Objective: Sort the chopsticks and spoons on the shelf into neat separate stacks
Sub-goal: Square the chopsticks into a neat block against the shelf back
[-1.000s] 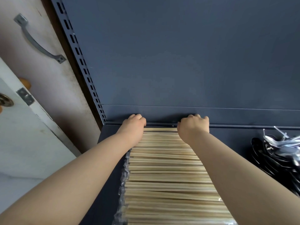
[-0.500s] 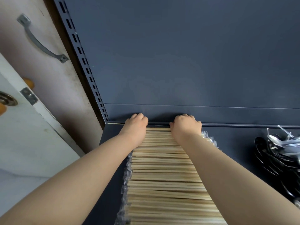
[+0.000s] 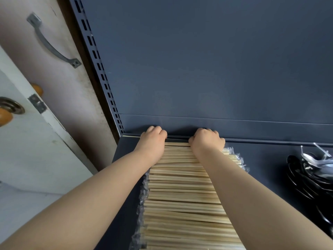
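Pale wooden chopsticks point(image 3: 182, 192) lie crosswise in one long flat row, packed side by side, running from the near edge to the back of the dark blue-grey metal shelf point(image 3: 266, 159), left of centre. Crinkly clear plastic wrap point(image 3: 236, 157) sticks out along both sides of the row, so they look bagged.

Both arms reach fwd over the row. Left hand point(image 3: 153, 141) sits at the far end on the left side, knuckles up, fingers curled down over the back edge of the chopsticks; tips hidden behind the row. Right hand point(image 3: 207, 141) does the same on the right side, fist-like, fingers hooked over the far edge, tips also out of sight. Hands are apart, w/ a strip of chopstick ends showing between them. Both are close to the blue-grey back panel point(image 3: 198, 69).

Shiny metal spoons point(image 3: 313, 163) sit in a loose heap at the right of the shelf, well apart from the chopsticks, handles pointing diff. ways.

Left of the shelf: slotted metal upright point(image 3: 100, 74), then a pinkish wall or door w/ a grey metal pull handle point(image 3: 50, 42). A white door point(image 3: 36, 150) w/ an orange round knob point(image 3: 4, 116) is at the far left.
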Motion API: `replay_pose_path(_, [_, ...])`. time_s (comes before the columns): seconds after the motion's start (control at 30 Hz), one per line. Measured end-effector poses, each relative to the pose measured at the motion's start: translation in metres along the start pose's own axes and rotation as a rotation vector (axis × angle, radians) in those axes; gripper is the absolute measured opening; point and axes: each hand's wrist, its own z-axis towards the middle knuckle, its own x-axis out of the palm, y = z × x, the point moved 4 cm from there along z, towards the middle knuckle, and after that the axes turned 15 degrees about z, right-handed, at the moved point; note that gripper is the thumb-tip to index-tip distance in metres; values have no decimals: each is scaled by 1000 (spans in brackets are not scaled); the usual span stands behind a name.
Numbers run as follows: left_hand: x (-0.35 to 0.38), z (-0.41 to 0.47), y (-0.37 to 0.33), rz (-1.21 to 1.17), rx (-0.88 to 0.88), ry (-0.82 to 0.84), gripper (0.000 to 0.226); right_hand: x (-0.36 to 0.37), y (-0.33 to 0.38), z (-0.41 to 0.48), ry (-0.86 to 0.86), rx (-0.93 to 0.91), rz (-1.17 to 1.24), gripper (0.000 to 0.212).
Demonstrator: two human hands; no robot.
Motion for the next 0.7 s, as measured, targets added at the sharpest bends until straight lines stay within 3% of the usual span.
replay_pose_path(0.13, [3, 1, 0, -9, -9, 8, 42, 2, 13, -9, -53, -306, 5, 25])
replay_pose_path(0.2, [2, -1, -1, -12, -8, -1, 40, 9, 27, -15, 3, -524, -6, 26])
replay_pose_path(0.27, [2, -2, -1, -11, -8, 0, 37, 19, 36, -19, 88, -628, -28, 30])
replay_pose_path(0.7, [6, -8, 4, -111, -86, 62, 11, 29, 45, -23, 196, -519, 55, 31])
